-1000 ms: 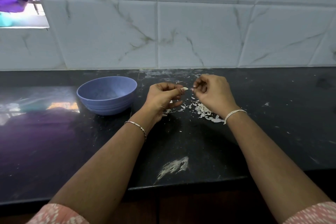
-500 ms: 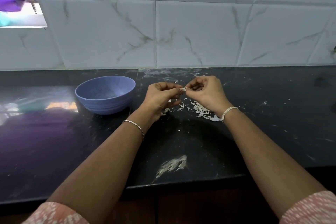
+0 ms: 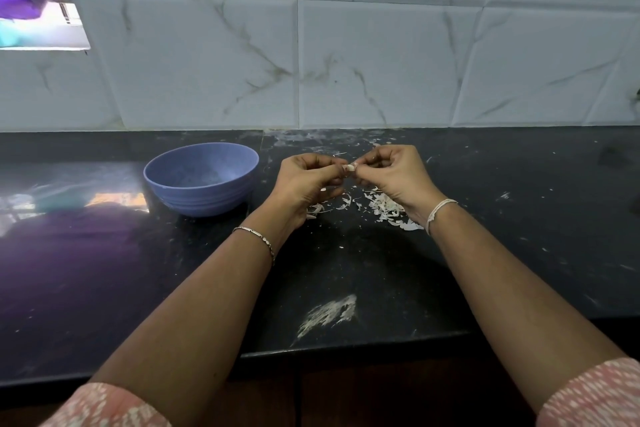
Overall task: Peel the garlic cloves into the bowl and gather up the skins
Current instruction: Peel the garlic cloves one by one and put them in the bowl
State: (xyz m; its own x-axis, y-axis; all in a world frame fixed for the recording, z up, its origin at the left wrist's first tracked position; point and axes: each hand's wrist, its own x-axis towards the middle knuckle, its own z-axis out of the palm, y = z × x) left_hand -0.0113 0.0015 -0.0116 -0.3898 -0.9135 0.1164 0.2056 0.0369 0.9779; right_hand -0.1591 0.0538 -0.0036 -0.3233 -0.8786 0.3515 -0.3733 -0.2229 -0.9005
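Observation:
A small pale garlic clove (image 3: 349, 168) is held above the black counter between my two hands. My left hand (image 3: 308, 180) pinches it from the left, and the fingertips of my right hand (image 3: 391, 173) pinch it from the right. A blue-violet bowl (image 3: 201, 178) stands on the counter to the left of my left hand; its inside is blurred, so its contents cannot be told. White garlic skins (image 3: 384, 206) lie in a loose heap on the counter under my right hand, with a few more scraps (image 3: 317, 209) under my left.
The black counter (image 3: 104, 270) runs to a front edge just below my forearms. A white smear (image 3: 329, 314) marks it near that edge. A white marble-tiled wall (image 3: 381, 62) stands close behind the hands. A window opening (image 3: 38, 21) is at the top left.
My right hand has closed the gap to my left hand, and its fingertips have met the clove. The bowl and the skins have stayed in place.

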